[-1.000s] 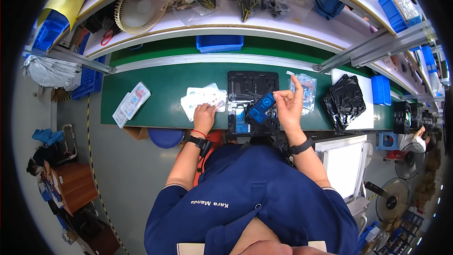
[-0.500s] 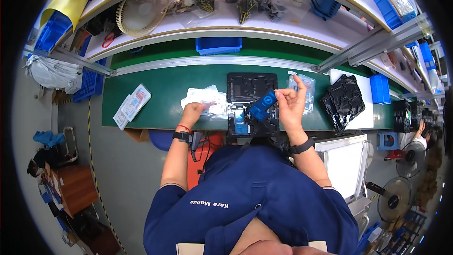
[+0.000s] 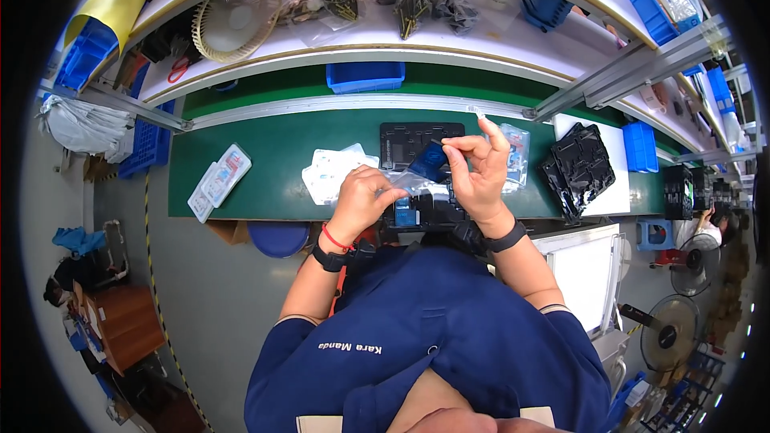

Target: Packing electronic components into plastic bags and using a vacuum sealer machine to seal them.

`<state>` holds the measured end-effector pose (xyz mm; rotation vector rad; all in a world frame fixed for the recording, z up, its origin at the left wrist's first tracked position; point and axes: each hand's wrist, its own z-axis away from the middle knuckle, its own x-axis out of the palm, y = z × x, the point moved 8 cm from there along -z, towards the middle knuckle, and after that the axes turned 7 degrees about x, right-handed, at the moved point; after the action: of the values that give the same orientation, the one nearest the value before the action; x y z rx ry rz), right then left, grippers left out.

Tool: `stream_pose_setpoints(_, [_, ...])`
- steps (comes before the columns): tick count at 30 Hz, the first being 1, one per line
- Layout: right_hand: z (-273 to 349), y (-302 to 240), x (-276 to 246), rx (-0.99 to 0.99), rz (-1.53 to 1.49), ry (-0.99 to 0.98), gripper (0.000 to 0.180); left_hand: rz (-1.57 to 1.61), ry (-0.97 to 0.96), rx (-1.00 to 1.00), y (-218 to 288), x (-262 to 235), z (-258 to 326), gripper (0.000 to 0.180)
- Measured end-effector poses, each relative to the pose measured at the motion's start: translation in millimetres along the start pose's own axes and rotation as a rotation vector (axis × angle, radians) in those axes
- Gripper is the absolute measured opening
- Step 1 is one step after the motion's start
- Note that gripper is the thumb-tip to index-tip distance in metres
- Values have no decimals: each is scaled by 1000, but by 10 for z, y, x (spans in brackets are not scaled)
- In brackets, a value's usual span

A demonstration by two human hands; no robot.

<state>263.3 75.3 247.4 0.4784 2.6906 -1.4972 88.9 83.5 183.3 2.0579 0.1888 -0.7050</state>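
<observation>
My right hand (image 3: 481, 172) pinches a flat dark-blue card (image 3: 433, 162) between thumb and fingers, above the black molded tray (image 3: 417, 133). Clear plastic (image 3: 411, 180) stretches from the card toward my left hand (image 3: 362, 202), whose thumb and forefinger are pressed together at its edge. A small whitish scrap (image 3: 478, 112) shows at my right index fingertip. Part of the tray is hidden by my hands; a light-blue piece (image 3: 407, 213) sits in its near compartment. White rounded packets (image 3: 327, 175) lie in an overlapping pile just left of my left hand.
Two more packets (image 3: 220, 181) lie at the bench's left. Clear-packed items (image 3: 516, 152) and stacked black trays (image 3: 581, 168) are to the right, beside a blue bin (image 3: 640, 147). A shelf (image 3: 481, 48) with bags and a basket (image 3: 236, 20) overhangs the green bench (image 3: 273, 132).
My left hand has moved right, from the white packets to the clear plastic by the card. My right hand has shifted slightly left, tilting the blue card.
</observation>
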Motion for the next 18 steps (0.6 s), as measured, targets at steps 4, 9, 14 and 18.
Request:
stream_pose_setpoints(4, [-32, -19, -99, 40, -64, 16, 52, -15, -22, -22, -63, 60, 27, 24])
stream_pose_setpoints(9, [-15, 1, -70, 31, -87, -77, 53, 14, -27, -46, -32, 70, -7, 23])
stream_pose_setpoints(14, [27, 79, -23, 167, -153, -96, 53, 110, -116, -3, 41, 175, -30, 22])
stream_pose_setpoints(18, [29, 126, -56, 235, -286, 8, 48, 779, -197, -359, -128, 441, 111, 33])
